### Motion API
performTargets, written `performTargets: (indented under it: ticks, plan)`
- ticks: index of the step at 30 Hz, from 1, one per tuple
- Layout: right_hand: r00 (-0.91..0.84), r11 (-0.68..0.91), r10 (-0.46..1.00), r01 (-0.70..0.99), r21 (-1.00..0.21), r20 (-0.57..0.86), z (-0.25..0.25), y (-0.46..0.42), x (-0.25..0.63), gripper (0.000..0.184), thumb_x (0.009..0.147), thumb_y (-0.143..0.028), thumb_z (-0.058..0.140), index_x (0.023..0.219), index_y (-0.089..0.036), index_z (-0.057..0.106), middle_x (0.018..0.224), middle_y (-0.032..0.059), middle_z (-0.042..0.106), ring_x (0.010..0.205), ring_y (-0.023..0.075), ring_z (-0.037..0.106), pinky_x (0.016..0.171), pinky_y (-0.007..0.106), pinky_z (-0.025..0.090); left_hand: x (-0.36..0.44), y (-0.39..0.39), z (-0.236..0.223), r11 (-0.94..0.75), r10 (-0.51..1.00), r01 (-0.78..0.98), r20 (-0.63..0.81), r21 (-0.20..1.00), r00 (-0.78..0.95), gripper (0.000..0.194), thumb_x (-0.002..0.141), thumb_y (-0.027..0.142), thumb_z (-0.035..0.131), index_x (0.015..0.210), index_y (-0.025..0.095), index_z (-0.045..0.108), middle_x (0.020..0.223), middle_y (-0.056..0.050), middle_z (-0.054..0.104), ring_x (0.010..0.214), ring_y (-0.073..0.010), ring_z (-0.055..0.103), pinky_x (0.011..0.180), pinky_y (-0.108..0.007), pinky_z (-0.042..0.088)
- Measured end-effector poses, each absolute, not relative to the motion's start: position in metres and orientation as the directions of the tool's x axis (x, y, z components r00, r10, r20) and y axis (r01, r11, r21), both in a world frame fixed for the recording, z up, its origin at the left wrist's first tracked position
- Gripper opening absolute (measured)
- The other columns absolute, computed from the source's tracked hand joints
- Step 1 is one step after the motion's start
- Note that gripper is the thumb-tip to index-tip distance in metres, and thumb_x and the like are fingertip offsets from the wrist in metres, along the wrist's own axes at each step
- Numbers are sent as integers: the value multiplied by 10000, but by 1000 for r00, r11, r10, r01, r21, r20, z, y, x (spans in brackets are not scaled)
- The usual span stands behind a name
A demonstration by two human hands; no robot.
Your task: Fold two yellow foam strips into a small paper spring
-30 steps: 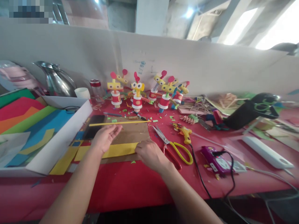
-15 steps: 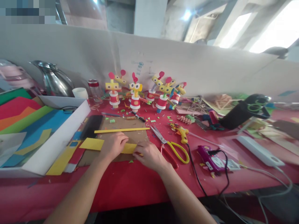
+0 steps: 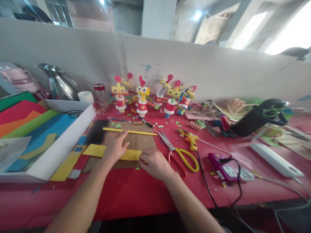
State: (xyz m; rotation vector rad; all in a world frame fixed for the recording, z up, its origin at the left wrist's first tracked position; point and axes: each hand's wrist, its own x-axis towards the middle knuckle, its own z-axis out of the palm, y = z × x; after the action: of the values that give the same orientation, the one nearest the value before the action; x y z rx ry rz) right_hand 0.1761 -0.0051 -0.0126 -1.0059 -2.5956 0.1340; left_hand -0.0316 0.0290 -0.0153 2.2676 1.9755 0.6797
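A wide yellow paper strip lies across the brown cardboard. My right hand is closed on its right end, fingers curled over the paper. Farther back on the cardboard rests a thin yellow paper strip. My left hand is open, its fingers stretched out to the thin strip with the fingertips at it; I cannot tell how firmly they touch. The left palm and wrist hide part of the wide strip. Scissors with yellow and red handles lie open just right of my right hand.
Several paper-cup robot figures stand along the white partition. A yellow glue gun, a purple device with cords and a power strip are on the right. A white box of coloured paper and a black phone are left.
My left hand has let go of the wide strip, opened and moved forward to the thin strip. My right hand stays at the wide strip's end. The view has shifted slightly.
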Motion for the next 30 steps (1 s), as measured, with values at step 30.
performTargets:
  ticks: [30]
  plan:
    - [-389, 413, 909, 794, -447, 149, -15, 9, 186, 73, 810, -204, 592, 795, -217, 662, 844, 19, 685, 801, 159, 603, 671, 230, 384, -28, -14, 0, -262, 964, 902, 57, 344, 258, 114, 851, 258, 512, 781, 218, 592, 854, -15, 637, 770, -168, 600, 592, -272, 346]
